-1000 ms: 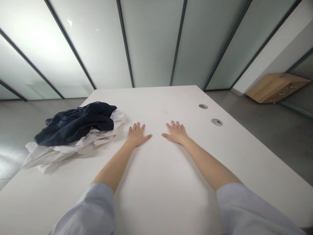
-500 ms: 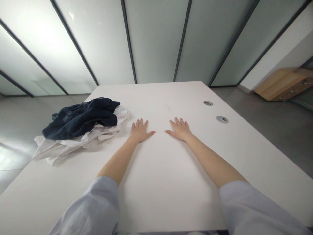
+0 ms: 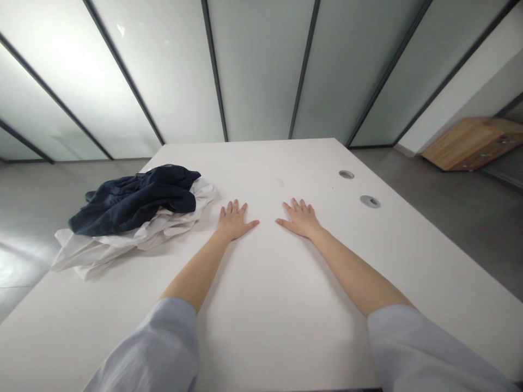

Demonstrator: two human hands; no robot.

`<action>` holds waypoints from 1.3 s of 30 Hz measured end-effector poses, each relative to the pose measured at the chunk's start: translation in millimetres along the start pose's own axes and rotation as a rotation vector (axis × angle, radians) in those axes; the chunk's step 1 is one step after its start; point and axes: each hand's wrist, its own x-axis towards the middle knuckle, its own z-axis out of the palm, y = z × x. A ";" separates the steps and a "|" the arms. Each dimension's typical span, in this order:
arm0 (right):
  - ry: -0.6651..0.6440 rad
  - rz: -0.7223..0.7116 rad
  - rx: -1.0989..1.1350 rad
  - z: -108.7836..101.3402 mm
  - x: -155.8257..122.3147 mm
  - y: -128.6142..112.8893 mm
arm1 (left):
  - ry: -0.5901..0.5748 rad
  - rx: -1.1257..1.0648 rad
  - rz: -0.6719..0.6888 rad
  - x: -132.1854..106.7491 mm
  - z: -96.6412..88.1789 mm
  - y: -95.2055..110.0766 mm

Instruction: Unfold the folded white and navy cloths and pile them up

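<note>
My left hand [image 3: 234, 222] lies flat on the white table [image 3: 261, 283], palm down with its fingers spread. My right hand [image 3: 299, 219] rests the same way, a short gap of bare tabletop between the two. Nearest my left hand, a crumpled navy garment [image 3: 134, 200] lies on top of a rumpled white cloth [image 3: 110, 248] at the table's left side. Neither hand touches the cloth or holds anything. Light blue sleeves [image 3: 163, 348] cover my forearms near the bottom of the view.
Two round grommet holes [image 3: 370, 202] sit in the tabletop at the right. Frosted glass panels with dark frames stand beyond the far edge. A low wooden cabinet [image 3: 472, 143] stands on the grey floor [image 3: 469, 228] at the far right.
My hands stay flat in the same places. The whole view has shifted only slightly compared with the earlier frames, from small head movement.
</note>
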 end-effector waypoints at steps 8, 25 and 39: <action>-0.014 0.003 -0.007 -3.4 -1.6 -1.3 | -0.015 0.006 -0.006 0.1 -0.6 0.3; -0.043 0.012 -0.019 -6.0 -1.9 -2.7 | -0.049 0.050 -0.018 -0.8 -4.2 1.5; -0.047 0.016 -0.013 -4.9 -1.8 -2.4 | -0.042 0.049 -0.018 -0.6 -4.0 1.2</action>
